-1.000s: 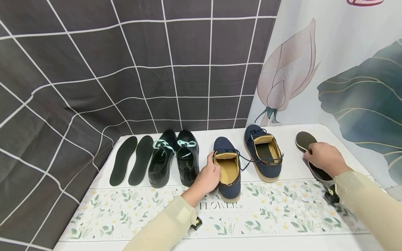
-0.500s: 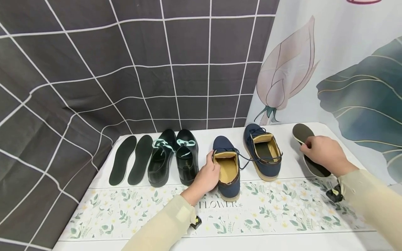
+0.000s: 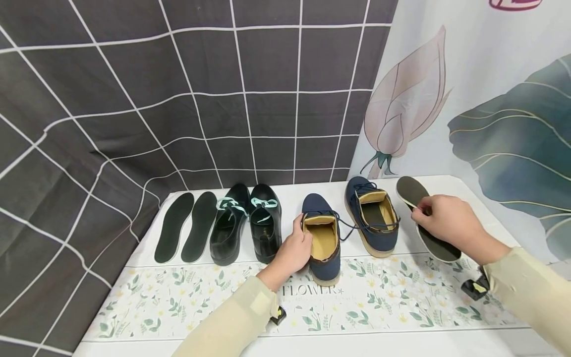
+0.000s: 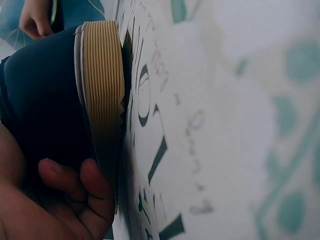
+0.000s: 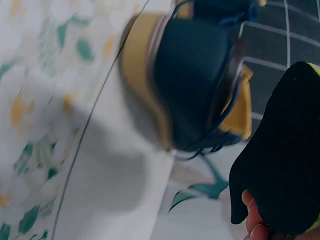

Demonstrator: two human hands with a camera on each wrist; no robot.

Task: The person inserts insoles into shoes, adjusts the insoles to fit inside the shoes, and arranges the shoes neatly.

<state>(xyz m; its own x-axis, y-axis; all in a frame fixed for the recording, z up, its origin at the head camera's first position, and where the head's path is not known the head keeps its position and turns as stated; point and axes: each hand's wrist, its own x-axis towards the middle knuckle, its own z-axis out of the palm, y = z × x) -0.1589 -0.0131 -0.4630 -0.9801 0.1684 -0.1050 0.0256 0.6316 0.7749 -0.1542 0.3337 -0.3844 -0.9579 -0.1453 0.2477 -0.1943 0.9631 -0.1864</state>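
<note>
My left hand (image 3: 292, 253) grips the left side of a navy lace-up shoe (image 3: 325, 270) with a bare tan lining; its ribbed tan sole (image 4: 103, 70) and my curled fingers (image 4: 97, 187) show in the left wrist view. On the right, my right hand (image 3: 450, 220) pinches a dark insole (image 3: 439, 243) by its middle, held tilted above the table. The same insole looms dark in the right wrist view, fingertips (image 5: 255, 220) at its lower edge. Between the hands stands the other navy shoe (image 3: 384, 238), a dark insole inside it, laces loose.
A pair of black shoes (image 3: 225, 243) with mint laces stands left of my left hand. Further left, two dark insoles (image 3: 175, 228) lie flat. The white table (image 3: 196, 322) has a floral band; a dark grid curtain (image 3: 267, 114) hangs behind.
My right hand has lifted the insole off the table and moved it left, closer to the right navy shoe. The left hand stays on its shoe.
</note>
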